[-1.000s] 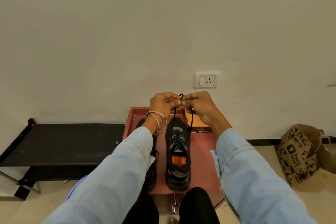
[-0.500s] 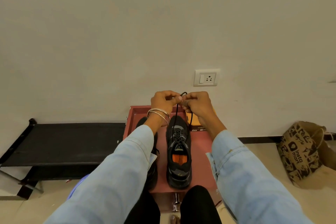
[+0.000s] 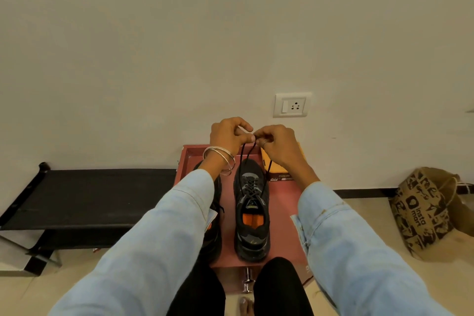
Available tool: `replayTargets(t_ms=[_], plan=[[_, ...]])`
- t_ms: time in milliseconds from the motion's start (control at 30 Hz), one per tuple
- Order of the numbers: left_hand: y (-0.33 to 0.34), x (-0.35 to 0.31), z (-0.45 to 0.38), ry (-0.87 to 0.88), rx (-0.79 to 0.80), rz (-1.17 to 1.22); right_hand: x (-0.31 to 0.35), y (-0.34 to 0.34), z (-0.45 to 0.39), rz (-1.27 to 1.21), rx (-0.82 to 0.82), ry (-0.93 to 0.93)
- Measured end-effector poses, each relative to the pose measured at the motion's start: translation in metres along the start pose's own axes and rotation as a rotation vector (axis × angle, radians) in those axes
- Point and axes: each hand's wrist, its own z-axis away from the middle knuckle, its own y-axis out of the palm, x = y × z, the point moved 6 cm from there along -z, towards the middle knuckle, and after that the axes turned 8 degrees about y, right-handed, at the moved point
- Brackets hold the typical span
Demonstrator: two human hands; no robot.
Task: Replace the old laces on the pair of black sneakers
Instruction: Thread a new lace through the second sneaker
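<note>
both hands up together above the toe of the right-side sneaker (image 3: 252, 215), left hand (image 3: 227, 137) and right hand (image 3: 275, 142) each pinching the black lace (image 3: 242, 161), fingertips touching. that sneaker sits mid red tray (image 3: 282, 213); its partner, the second sneaker (image 3: 214, 236), lies just left of it, half hidden under the sleeve. the risk, as i read it: a pinch slips and the knot falls slack, or a hard upward tug tips the sneaker, since nothing pins it down.

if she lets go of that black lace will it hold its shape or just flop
Probably flop: the black lace is thin cord, straight only because both the left hand and right hand pull it taut above the sneaker. Likely very light; its eyelet lacing should keep it from sliding away.
</note>
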Motion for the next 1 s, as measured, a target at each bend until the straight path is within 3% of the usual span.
replayTargets(t_ms=[100,233,567,767,867,1000], plan=[[0.002,-0.011,-0.001,0.149,0.094,-0.162,-0.002,0.006,-0.001,0.038,0.098,0.024],[0.009,-0.016,-0.002,0.225,0.185,-0.336,-0.02,0.014,0.001,-0.181,0.268,0.227],[0.008,0.001,-0.002,-0.032,0.057,0.121,-0.025,-0.008,0.003,-0.65,-0.06,0.176],[-0.007,0.03,0.003,-0.104,0.014,0.195,-0.061,0.005,0.019,-0.96,-0.042,0.601],[-0.024,0.072,0.019,-0.176,-0.083,0.014,-0.103,0.013,0.039,-1.137,-0.096,0.827],[-0.045,0.125,0.057,-0.502,-0.194,-0.432,-0.163,0.033,0.069,-1.282,-0.236,1.079]])
